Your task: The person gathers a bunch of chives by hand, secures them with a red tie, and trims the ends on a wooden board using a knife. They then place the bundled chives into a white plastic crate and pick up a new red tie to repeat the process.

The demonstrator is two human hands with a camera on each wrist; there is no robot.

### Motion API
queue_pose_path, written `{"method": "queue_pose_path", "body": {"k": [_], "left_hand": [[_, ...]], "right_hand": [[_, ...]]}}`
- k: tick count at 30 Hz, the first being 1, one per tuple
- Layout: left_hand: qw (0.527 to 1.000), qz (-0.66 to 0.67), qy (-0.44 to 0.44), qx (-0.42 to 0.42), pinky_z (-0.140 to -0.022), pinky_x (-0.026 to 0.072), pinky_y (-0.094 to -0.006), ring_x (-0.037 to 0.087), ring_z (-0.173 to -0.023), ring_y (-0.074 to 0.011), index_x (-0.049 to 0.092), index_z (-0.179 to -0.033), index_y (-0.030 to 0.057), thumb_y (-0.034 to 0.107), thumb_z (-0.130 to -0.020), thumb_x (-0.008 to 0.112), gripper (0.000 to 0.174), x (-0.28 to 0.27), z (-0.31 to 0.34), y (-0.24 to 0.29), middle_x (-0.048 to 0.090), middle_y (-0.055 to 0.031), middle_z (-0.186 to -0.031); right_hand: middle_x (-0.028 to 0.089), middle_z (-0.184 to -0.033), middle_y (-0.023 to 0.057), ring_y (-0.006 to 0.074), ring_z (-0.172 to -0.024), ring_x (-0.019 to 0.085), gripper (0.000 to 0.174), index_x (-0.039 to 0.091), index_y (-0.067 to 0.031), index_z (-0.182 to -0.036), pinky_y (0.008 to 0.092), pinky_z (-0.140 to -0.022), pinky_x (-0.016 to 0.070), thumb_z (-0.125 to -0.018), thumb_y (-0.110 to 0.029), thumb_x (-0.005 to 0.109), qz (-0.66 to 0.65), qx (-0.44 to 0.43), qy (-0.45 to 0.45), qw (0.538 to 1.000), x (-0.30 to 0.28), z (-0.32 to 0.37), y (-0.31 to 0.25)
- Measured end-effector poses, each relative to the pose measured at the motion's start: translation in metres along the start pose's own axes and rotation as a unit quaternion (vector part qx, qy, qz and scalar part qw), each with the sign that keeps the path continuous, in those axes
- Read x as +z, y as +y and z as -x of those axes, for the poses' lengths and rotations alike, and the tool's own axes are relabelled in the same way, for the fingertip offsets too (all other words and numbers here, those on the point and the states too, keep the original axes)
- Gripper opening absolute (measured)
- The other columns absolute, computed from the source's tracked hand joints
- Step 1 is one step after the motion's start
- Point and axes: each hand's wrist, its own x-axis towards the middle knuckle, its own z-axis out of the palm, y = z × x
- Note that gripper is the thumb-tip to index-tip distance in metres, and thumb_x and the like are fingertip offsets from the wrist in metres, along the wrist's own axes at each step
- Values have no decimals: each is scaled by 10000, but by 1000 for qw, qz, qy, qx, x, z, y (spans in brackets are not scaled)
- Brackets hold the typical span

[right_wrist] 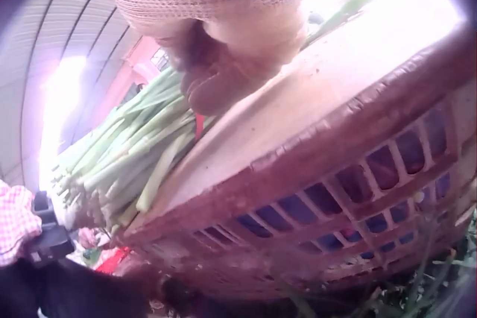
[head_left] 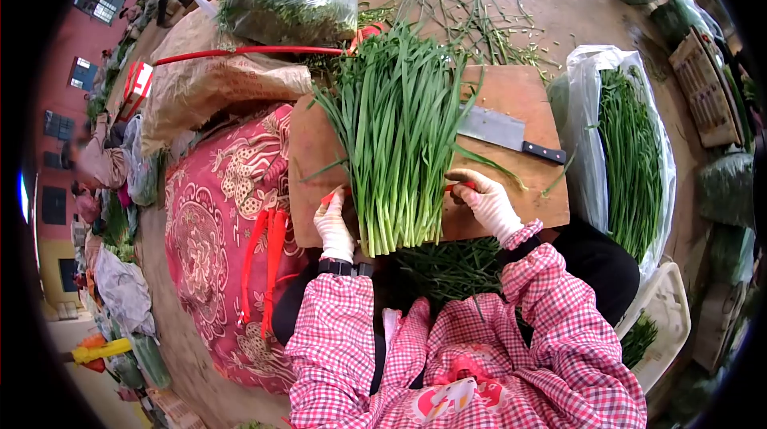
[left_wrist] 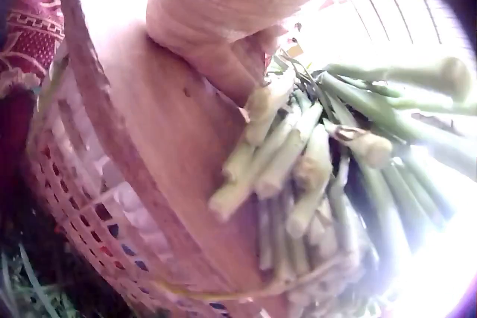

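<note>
A large bunch of green stalks (head_left: 399, 141) lies on a wooden board (head_left: 511, 93), its pale cut ends toward the body. At its left edge, my gloved left hand (head_left: 334, 225) pinches an end of a red strip (head_left: 329, 197). On the other side, my gloved right hand (head_left: 486, 204) pinches the red strip's other end, beside the stalks. The strip's middle is hidden by the bunch. In the left wrist view, cut stalk ends (left_wrist: 283, 154) fan out by the left hand (left_wrist: 231, 20); the right wrist view has the right hand (right_wrist: 223, 42) low over the board.
A cleaver (head_left: 499, 129) lies on the board right of the bunch. Red strips (head_left: 273, 261) rest on a patterned cloth (head_left: 204, 237) at left. A plastic bag of stalks (head_left: 631, 149) stands at right. Beneath the board is a slatted basket (right_wrist: 358, 199).
</note>
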Motion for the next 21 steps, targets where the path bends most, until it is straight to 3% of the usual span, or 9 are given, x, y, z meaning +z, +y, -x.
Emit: {"method": "queue_pose_path", "body": {"k": [2,5,10,12,14,15,18,19,21], "left_hand": [[1000,-9,-7,-6,-815,482,-266,607,-904,-120,720,-1039,26,210,-895,695,236,0,7,1,693,-15,-987],[995,74,-29,-54,-844,502,-302,628,-923,-145,694,-1101,31,198,-901,681,261,2,14,2,682,-35,-1038],[987,112,-46,-107,-776,501,-270,640,-830,-127,702,-1000,50,158,-888,691,156,17,27,36,692,-24,-946],[985,112,-51,-117,-752,497,-260,641,-796,-118,703,-974,53,148,-877,703,136,14,18,41,694,-19,-916],[994,11,-110,-24,-721,487,-248,632,-753,-98,708,-948,50,102,-864,717,99,12,7,53,696,-1,-876],[991,-10,-133,3,-720,485,-239,626,-748,-84,713,-932,40,59,-868,708,66,13,3,64,696,9,-864],[979,-114,-166,-14,-725,512,-255,643,-743,-94,717,-917,33,60,-878,693,54,13,-20,98,714,-13,-861],[970,-163,-180,28,-699,526,-265,653,-724,-103,718,-906,32,70,-877,699,52,15,-24,111,714,-10,-848],[949,-265,-174,-7,-659,537,-286,663,-720,-130,702,-929,11,71,-845,734,108,19,-37,131,712,-44,-845]], "right_hand": [[672,-953,-10,94,-855,596,281,653,-34,-1171,253,-803,494,-896,-6,604,60,-32,-82,994,-3,-6,-2],[678,-938,10,82,-850,613,254,660,-29,-1130,242,-802,509,-886,10,599,63,15,-125,990,-5,-12,-16],[694,-893,37,109,-778,644,196,662,-6,-1080,267,-746,546,-889,-37,630,-14,97,-180,979,1,-27,-31],[698,-860,37,111,-732,642,162,679,0,-1035,265,-697,541,-891,-67,647,5,75,-191,979,21,-31,-48],[697,-802,42,105,-709,638,150,694,1,-991,258,-669,527,-880,-97,670,210,32,-238,948,48,-34,-71],[686,-739,57,99,-677,631,180,696,-1,-977,261,-644,516,-857,-135,701,269,-41,-242,932,60,-34,-77],[673,-749,139,230,-674,662,214,698,-44,-990,330,-666,528,-828,-183,693,384,-138,-239,881,94,-34,-99],[673,-749,139,230,-674,662,214,698,-44,-990,330,-666,528,-828,-183,693,380,-144,-242,881,104,-35,-97],[673,-788,166,317,-747,669,209,702,-69,-971,383,-707,530,-814,-204,678,412,-200,-206,865,122,-40,-81]]}}
